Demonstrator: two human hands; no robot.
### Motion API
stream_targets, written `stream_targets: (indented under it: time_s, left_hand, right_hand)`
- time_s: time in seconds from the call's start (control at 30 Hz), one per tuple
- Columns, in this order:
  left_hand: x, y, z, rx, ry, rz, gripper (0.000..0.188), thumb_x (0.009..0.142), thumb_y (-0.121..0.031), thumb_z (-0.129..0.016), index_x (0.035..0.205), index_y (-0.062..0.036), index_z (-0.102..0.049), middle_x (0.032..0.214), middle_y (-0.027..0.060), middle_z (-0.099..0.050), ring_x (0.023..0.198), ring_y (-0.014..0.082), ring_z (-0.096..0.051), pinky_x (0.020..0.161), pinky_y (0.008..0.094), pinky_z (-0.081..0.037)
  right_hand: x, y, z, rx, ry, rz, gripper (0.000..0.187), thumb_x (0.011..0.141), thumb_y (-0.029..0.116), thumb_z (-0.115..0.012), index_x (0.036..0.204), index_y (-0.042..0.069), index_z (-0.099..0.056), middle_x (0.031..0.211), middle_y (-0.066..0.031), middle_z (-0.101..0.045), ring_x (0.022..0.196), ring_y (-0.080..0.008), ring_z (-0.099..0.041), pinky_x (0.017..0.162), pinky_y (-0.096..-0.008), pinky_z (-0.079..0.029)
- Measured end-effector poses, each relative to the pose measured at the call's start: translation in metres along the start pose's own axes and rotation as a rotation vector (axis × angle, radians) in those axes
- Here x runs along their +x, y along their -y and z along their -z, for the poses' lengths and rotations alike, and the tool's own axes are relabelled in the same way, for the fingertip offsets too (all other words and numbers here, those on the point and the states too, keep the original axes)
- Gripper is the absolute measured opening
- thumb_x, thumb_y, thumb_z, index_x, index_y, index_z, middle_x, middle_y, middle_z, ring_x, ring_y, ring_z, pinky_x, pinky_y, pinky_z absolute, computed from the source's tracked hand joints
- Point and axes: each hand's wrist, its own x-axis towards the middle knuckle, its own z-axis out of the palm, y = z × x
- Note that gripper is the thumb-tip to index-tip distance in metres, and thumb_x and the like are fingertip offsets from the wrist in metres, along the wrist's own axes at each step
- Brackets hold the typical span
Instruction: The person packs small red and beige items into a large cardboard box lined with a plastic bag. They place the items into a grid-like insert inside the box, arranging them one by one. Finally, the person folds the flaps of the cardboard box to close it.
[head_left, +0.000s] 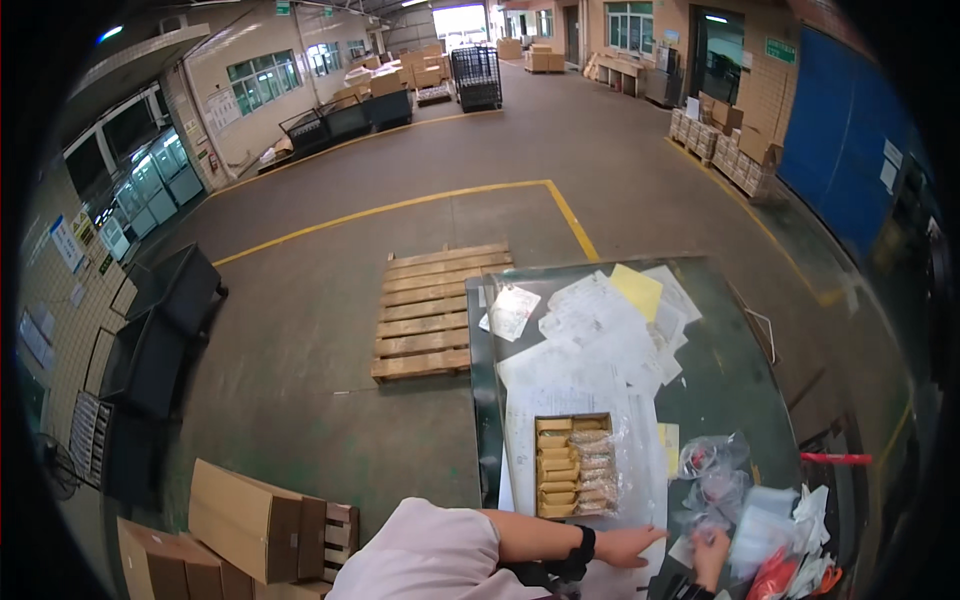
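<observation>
My left hand [627,547] lies low over the white papers, its fingers stretched out toward the right, with nothing seen in it. Beside it my right hand [711,556] is closed at a clear plastic bag [708,524], its fingers bunched at the bag's lower end. Just beyond my left hand stands an open cardboard box [575,516] with two rows of small packets: brown ones [556,467] on the left, clear-wrapped ones [597,470] on the right. More clear bags [715,457] with something red among them lie past my right hand.
Loose papers [600,320] cover much of the green table [735,375]. Plastic sleeves [760,525], a red bag [772,575] and orange-handled scissors [828,578] crowd its right side. A wooden pallet [430,312] lies beyond the table's left edge; cartons [255,515] stand at the lower left.
</observation>
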Motion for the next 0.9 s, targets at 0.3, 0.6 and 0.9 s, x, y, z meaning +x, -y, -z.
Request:
stream_targets:
  time_s: [0.3,0.6,0.9]
  left_hand:
    - [-0.034,-0.013,-0.04,0.254,0.249,-0.133,0.018,0.084,-0.02,-0.056,0.084,-0.0041,-0.065,0.102,0.018,-0.049,0.085,0.0361,-0.057,0.075,0.0431,-0.048]
    - [-0.067,-0.036,-0.015,0.215,0.19,0.003,0.023,0.083,-0.018,-0.06,0.102,-0.0058,-0.061,0.1,0.0193,-0.048,0.085,0.037,-0.058,0.073,0.0438,-0.047]
    - [-0.074,-0.013,-0.029,0.509,0.385,-0.302,0.031,0.083,-0.025,-0.057,0.109,-0.0088,-0.064,0.105,0.0164,-0.048,0.084,0.0316,-0.059,0.069,0.0422,-0.049]
  right_hand:
    - [-0.148,0.165,0.043,-0.053,-0.093,-0.313,0.033,0.08,0.027,-0.072,0.095,0.0,-0.062,0.077,-0.0131,-0.06,0.071,-0.0237,-0.057,0.068,-0.035,-0.047]
    - [-0.15,0.166,0.029,-0.373,0.837,-0.423,0.037,0.086,0.032,-0.054,0.104,0.002,-0.065,0.091,-0.0273,-0.064,0.089,-0.0457,-0.061,0.076,-0.0509,-0.048]
    - [-0.172,0.136,0.06,0.328,0.431,-0.519,0.029,0.082,0.001,-0.06,0.11,-0.004,-0.062,0.064,-0.0107,-0.063,0.048,-0.0141,-0.059,0.042,-0.0271,-0.048]
